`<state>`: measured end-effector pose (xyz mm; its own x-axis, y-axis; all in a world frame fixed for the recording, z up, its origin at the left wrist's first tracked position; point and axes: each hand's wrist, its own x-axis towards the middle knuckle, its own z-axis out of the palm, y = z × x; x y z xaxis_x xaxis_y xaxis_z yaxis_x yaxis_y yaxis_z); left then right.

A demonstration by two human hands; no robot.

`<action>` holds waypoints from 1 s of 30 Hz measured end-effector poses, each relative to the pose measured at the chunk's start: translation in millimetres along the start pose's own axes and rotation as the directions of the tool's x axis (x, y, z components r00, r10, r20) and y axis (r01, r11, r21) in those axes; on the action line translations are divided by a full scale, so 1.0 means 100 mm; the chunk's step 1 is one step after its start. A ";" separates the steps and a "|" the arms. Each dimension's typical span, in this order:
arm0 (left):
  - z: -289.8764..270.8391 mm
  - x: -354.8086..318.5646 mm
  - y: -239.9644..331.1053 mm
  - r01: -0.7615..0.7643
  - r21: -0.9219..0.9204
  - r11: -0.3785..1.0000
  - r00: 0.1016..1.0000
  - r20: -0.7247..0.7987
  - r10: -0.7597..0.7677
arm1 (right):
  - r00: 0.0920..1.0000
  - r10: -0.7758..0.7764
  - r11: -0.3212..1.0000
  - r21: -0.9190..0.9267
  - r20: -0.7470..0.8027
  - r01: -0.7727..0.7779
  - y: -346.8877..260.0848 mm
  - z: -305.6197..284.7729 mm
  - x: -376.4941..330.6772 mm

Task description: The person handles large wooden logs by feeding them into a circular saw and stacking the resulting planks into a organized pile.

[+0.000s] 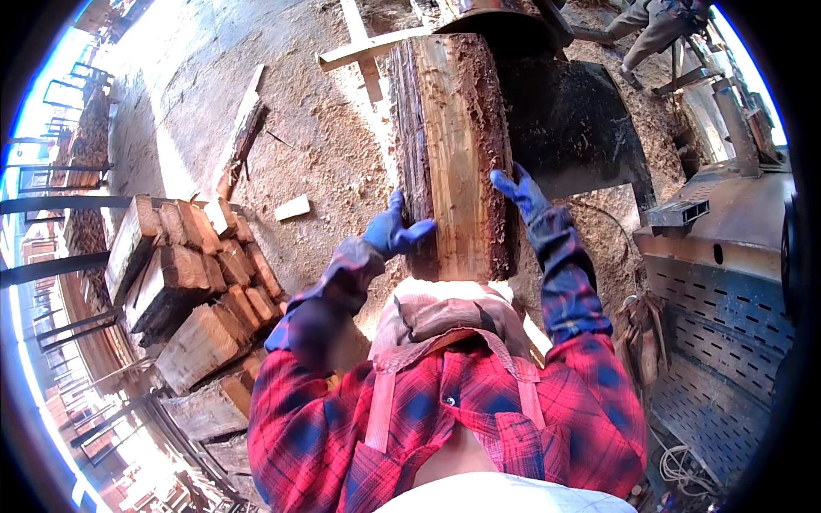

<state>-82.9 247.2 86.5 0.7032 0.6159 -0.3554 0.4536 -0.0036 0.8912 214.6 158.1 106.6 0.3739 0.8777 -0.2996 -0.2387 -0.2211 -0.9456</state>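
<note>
A thick log [457,162] stretches away in front of me, with a pale, flat upper face between rough bark sides. Its near end is close to my waist. My left hand [395,229], in a blue glove, grips the left side, thumb over the upper face and fingers along the bark. Farther along, on the opposite side, my right hand [523,192], also gloved in blue, has its thumb at the upper edge and its fingers against the side. The log's underside, and whatever supports it, is hidden.
Cut timber blocks [201,295] are piled at my left. A rusty round metal part [492,13] stands at the log's far end, beside a dark plate [573,128]. At right is a machine with a slotted metal panel [718,342]. Another person [654,30] is at the far right.
</note>
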 end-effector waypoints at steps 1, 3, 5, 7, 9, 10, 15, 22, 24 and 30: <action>0.11 -0.01 -0.03 -0.131 0.122 0.984 0.990 -0.042 0.137 | 1.000 0.012 1.000 -0.015 -0.017 -0.012 0.09 0.01 -0.07; 0.19 -0.10 0.45 -0.024 0.044 0.999 1.000 -0.018 0.025 | 0.999 -0.030 0.997 0.075 0.042 0.027 0.09 -0.05 -0.16; 0.31 -0.14 0.68 0.050 -0.057 0.997 0.997 0.062 -0.046 | 0.997 0.045 0.996 0.072 0.062 -0.049 -0.11 -0.17 -0.22; 0.64 -0.14 0.41 -0.087 -0.212 0.973 0.993 0.054 0.101 | 0.995 0.029 0.993 0.109 0.091 -0.039 -0.23 -0.29 -0.40; 1.14 -0.43 0.77 -0.179 -0.482 0.858 0.935 0.190 0.301 | 0.999 -0.006 0.998 0.067 0.052 0.002 -0.24 -0.70 -0.89; 1.37 -0.69 0.86 0.009 -0.503 0.864 0.959 0.250 0.136 | 1.000 -0.010 0.998 0.060 0.014 0.009 -0.21 -0.87 -1.27; 2.25 -1.09 0.48 0.481 -0.711 0.513 0.859 0.499 -0.113 | 0.964 0.015 0.996 0.092 -0.266 0.010 0.33 -1.19 -3.48; 4.96 -1.70 0.47 0.153 -0.297 0.942 0.499 0.847 0.186 | 0.430 0.228 0.761 0.435 -0.873 0.481 2.52 -0.61 -6.34; 5.68 -2.43 0.36 0.310 -0.178 0.934 0.401 0.915 0.042 | 0.281 0.284 0.636 0.399 -0.917 0.660 2.63 -0.25 -7.18; 7.14 -3.77 0.60 0.224 0.196 0.955 -0.023 0.980 -0.195 | -0.282 0.455 0.658 0.105 -0.845 0.746 3.15 0.18 -8.48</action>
<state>70.1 -548.0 72.5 0.4322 -0.7858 -0.4425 0.6975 -0.0197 0.7163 -193.4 -647.9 65.0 0.5430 -0.7075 -0.4523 0.0278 0.5535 -0.8324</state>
